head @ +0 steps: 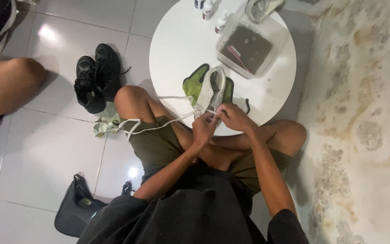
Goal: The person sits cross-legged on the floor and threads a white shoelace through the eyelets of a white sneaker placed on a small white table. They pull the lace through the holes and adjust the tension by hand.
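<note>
Head view, looking straight down at a seated person whose bare knees press against the near edge of a round white surface (177, 40). On that surface, at its near edge, a white low sneaker (209, 92) lies on a crumpled green cloth (194, 83), its heel toward the person. Both hands meet just below the sneaker's heel end. The left hand (204, 128) is curled shut, fingers pinching a flat white shoelace (159, 126) close to the shoe. The right hand (234, 117) is closed too, fingertips bunched on the same lace where it leaves the sneaker; the two hands touch each other. From the sneaker the lace runs left across the person's thigh and olive-green shorts (156, 144), ending in a loose loop well to the left of the shoe.

Beyond the sneaker, on the far side of the surface, stands a clear plastic box (249, 47) with dark contents, and past it several small white bottles (208, 11) at the far rim. Left of the sneaker, down on the pale tiled floor (46, 149), a pair of black sneakers (95, 77) sits side by side, with a pale green rag (104, 124) just near them. A black bag (75, 210) lies on the floor well to the near left of the sneaker. Another person's bare knee (7, 83) shows at the left edge.
</note>
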